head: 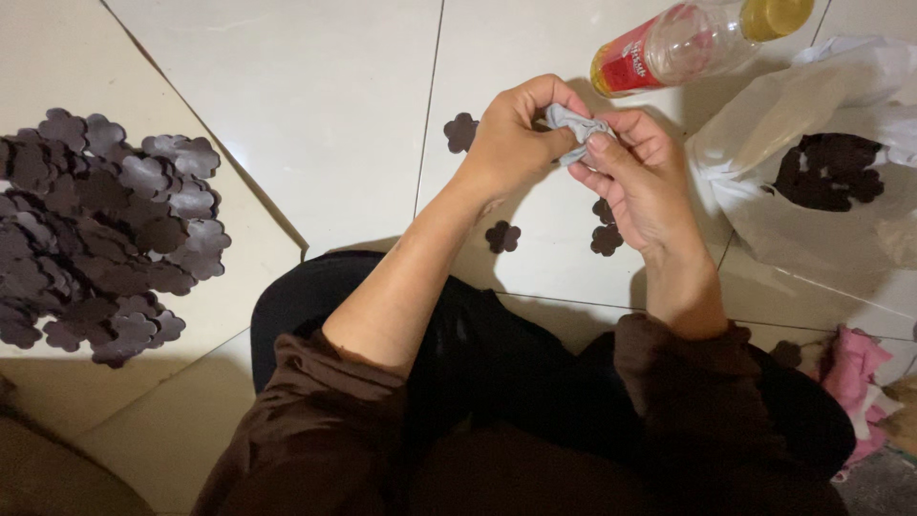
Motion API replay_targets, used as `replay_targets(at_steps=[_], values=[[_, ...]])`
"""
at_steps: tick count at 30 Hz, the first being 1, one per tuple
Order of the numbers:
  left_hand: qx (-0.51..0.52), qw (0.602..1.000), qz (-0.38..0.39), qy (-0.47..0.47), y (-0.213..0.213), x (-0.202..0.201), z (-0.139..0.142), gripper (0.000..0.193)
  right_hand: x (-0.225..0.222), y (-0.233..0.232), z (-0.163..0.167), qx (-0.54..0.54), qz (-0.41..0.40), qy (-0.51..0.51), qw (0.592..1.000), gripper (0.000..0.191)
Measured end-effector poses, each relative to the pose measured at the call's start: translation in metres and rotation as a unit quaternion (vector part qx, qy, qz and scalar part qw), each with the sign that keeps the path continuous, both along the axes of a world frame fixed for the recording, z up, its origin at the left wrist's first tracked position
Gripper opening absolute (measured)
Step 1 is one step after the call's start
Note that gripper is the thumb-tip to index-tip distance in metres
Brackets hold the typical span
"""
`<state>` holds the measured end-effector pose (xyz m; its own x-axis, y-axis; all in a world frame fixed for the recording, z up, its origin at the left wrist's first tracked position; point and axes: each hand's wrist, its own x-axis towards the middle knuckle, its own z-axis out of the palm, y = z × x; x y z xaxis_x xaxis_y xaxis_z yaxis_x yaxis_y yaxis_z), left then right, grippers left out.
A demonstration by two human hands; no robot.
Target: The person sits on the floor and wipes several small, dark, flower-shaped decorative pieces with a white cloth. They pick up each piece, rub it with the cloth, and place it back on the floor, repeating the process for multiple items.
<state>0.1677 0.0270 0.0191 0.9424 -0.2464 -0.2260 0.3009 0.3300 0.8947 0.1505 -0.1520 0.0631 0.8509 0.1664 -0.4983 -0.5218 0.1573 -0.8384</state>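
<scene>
Your left hand [516,134] and right hand [635,177] both pinch the gathered grey fabric piece [578,126] above the tiled floor [325,96] (loose cut-outs lie below); slacken either pinch and its folds probably spring open.
</scene>
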Motion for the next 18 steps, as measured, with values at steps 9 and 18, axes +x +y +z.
replay_targets(at_steps=[9,18], values=[[0.140,0.990,0.020,-0.007,-0.002,0.000,0.013,0.022,-0.003,0.000,-0.008,-0.120,0.001,-0.061,0.991,0.017],[0.234,0.971,0.017,-0.035,0.000,-0.002,0.012,0.020,-0.006,-0.004,-0.022,-0.204,-0.034,-0.194,0.959,0.020]])
